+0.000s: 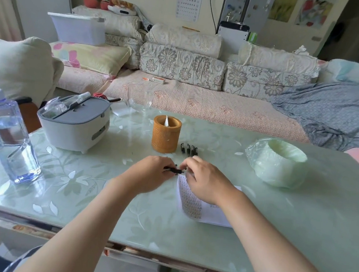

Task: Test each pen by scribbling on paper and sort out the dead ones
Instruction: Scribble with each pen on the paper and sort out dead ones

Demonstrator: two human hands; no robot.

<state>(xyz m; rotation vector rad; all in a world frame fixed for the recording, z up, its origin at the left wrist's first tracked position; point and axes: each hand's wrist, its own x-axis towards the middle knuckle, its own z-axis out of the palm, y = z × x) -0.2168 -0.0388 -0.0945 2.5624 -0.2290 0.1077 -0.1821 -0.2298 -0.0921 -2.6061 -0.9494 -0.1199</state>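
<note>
In the middle of the frame both hands meet over a pale green, leaf-patterned glass-topped bench [81,187]. The left hand [152,173] has its fingers curled round a slim black pen [174,170] that lies roughly level. The right hand [205,180] pinches the pen's right end with bent fingertips. The pen is held just above the upper edge of a white sheet of paper [208,213] covered in rows of small marks, which lies flat under the right wrist.

Just behind the hands, a short row of black pens [189,149] lies side by side on the bench. Left of that row stands a brown woven-looking cylindrical holder [165,137]; only a white pointed item shows inside it.

At the left edge is a clear plastic bottle with a white cap [9,139], partly filled with water. Between the bottle and the holder sits a white box-shaped appliance with a grey lid [74,125]. To the right of centre, a pale green bowl [281,165] sits wrapped in clear plastic film; what it holds cannot be seen.
</note>
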